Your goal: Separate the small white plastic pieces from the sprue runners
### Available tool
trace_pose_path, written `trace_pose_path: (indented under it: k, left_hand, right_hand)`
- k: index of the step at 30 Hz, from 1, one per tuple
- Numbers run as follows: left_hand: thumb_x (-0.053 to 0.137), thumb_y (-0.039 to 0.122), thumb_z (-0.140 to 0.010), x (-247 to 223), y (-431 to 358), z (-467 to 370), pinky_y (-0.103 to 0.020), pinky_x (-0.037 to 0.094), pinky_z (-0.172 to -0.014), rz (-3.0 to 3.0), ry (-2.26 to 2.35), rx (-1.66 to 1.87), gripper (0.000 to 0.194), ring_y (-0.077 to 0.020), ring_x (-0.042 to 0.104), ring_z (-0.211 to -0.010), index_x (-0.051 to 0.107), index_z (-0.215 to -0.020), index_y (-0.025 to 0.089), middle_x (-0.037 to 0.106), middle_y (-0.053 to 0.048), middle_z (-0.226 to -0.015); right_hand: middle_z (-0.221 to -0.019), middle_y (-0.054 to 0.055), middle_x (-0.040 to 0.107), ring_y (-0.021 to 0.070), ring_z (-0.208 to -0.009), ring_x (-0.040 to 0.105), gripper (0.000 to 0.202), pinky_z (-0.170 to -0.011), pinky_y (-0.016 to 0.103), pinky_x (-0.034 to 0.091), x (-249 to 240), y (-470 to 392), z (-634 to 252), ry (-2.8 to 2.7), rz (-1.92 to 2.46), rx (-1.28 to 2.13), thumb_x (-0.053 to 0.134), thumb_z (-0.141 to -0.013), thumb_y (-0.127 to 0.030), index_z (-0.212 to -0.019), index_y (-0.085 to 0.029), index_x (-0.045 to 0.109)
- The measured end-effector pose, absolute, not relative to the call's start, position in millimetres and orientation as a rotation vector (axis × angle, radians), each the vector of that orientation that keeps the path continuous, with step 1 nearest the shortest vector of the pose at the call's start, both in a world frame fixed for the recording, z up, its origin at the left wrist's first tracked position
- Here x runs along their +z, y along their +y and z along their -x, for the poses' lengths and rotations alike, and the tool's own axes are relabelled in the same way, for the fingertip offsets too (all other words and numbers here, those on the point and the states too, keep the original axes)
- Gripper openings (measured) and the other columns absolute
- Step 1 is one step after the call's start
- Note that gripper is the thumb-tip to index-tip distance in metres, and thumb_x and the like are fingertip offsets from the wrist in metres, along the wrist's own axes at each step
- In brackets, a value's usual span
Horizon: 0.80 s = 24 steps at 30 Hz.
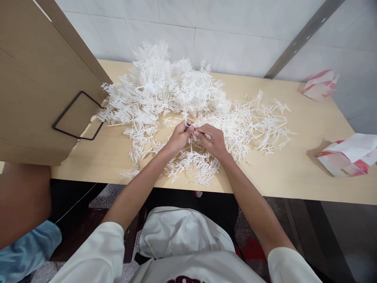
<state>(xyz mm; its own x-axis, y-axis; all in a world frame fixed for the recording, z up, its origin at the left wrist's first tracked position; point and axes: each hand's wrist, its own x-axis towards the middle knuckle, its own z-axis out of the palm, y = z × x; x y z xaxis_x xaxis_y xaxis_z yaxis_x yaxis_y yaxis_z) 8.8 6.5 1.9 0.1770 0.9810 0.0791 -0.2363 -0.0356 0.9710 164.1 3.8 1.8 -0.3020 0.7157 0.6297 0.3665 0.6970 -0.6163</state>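
Thin white branched plastic pieces lie in a tall pile (176, 82) against the wall, beyond my hands. My left hand (182, 134) is closed on a white branched plastic piece (185, 114), whose stem sticks up out of the fingers. Close beside it, my right hand (211, 138) has its fingers pinched at the same piece, almost touching the left fingertips. Between the fingertips the detail is too small to make out. Short loose white sticks (203, 169) are scattered on the table under and around both hands.
A brown cardboard panel (44, 86) with a black metal wire frame (78, 116) stands at the left. Curled white stems (272, 125) lie right of the pile. Two red-and-white paper packets (347, 155) sit at the table's (294, 169) right. Another person's arm (25, 200) is at lower left.
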Motion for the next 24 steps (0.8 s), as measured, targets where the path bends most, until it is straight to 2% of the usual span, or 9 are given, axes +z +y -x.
trace_pose_path:
  k: [6,11,14,18,24]
  left_hand:
    - [0.065,0.03,-0.087,4,5,-12,-0.021,0.041,-0.063,-1.072,0.822,1.25,0.022,-0.0075,0.046,-0.062,0.051,-0.077,0.017,0.051,0.004,-0.069]
    - [0.067,0.043,-0.085,7,5,-7,-0.025,0.043,-0.069,-1.35,0.912,1.295,0.027,-0.0099,0.053,-0.07,0.061,-0.093,0.018,0.06,0.0,-0.08]
    - [0.067,0.046,-0.083,9,4,-4,-0.026,0.043,-0.069,-1.562,1.044,1.238,0.028,-0.0121,0.055,-0.075,0.067,-0.09,0.02,0.063,-0.002,-0.084]
    - [0.068,0.04,-0.083,8,3,-4,-0.028,0.042,-0.069,-1.703,1.202,1.323,0.025,-0.014,0.056,-0.073,0.065,-0.071,0.019,0.062,-0.001,-0.073]
    - [0.057,0.019,-0.086,1,2,-4,-0.032,0.044,-0.073,-1.808,1.309,1.366,0.01,-0.0166,0.057,-0.076,0.062,-0.078,0.019,0.065,-0.004,-0.08]
  right_hand:
    - [-0.078,0.002,0.072,0.0144,-0.073,0.064,0.024,-0.069,0.031,0.05,5,0,-161,-1.895,0.877,0.464,0.056,-0.094,-0.04,-0.083,-0.024,0.072]
    - [-0.077,0.001,0.067,0.0126,-0.069,0.059,0.021,-0.065,0.029,0.047,-1,2,-161,-1.807,0.995,0.323,0.057,-0.093,-0.04,-0.089,-0.023,0.069]
    - [-0.076,0.001,0.066,0.0129,-0.068,0.058,0.024,-0.062,0.028,0.046,-6,7,-165,-1.812,1.015,0.226,0.055,-0.094,-0.042,-0.087,-0.023,0.068]
    - [-0.075,0.002,0.068,0.0142,-0.069,0.06,0.027,-0.062,0.029,0.047,-10,11,-167,-1.874,1.021,0.185,0.053,-0.095,-0.042,-0.086,-0.023,0.07]
    - [-0.077,0.003,0.07,0.0145,-0.07,0.061,0.023,-0.063,0.029,0.049,-11,8,-163,-1.945,0.963,0.224,0.055,-0.095,-0.037,-0.091,-0.024,0.073]
